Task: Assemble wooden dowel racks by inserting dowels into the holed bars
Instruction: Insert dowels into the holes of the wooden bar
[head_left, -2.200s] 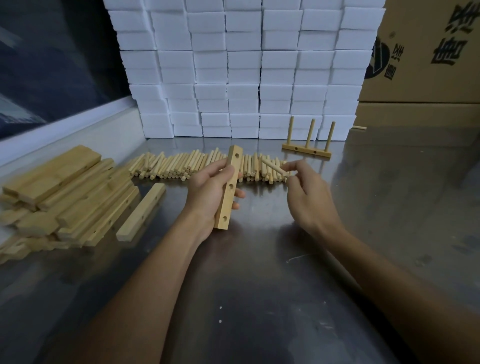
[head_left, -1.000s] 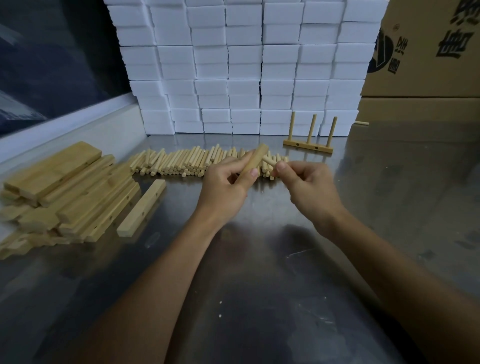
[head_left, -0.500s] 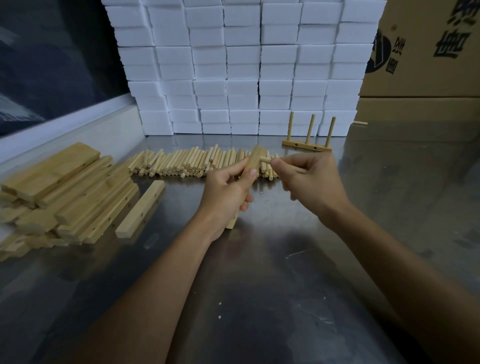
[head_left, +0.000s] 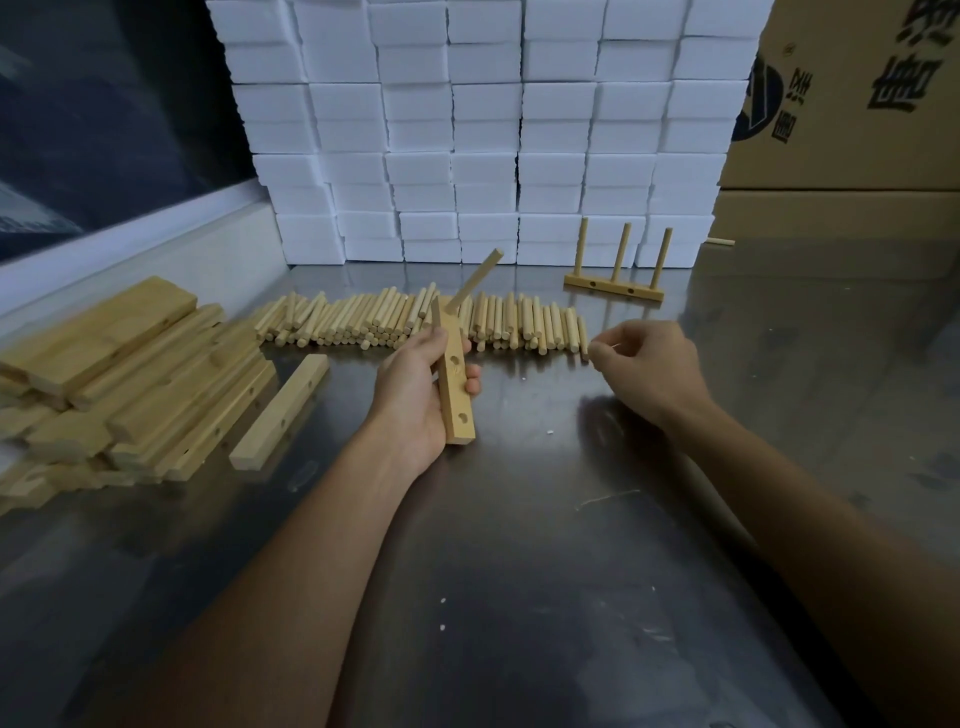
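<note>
Your head-worn camera looks forward and down, close over both hands. The steel table spreads beyond your fingertips.

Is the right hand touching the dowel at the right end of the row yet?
Cannot tell. In the head view the right hand has its fingertips at the end dowel, but no contact or gap shows plainly.

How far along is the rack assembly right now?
Done: one finished rack with three upright dowels stands at the back. In hand: the left hand grips a holed bar with one dowel seated at its far end; two holes show empty. The right hand reaches at the end of the loose dowel row. Left: two dowels, then the stacked bars.
</note>
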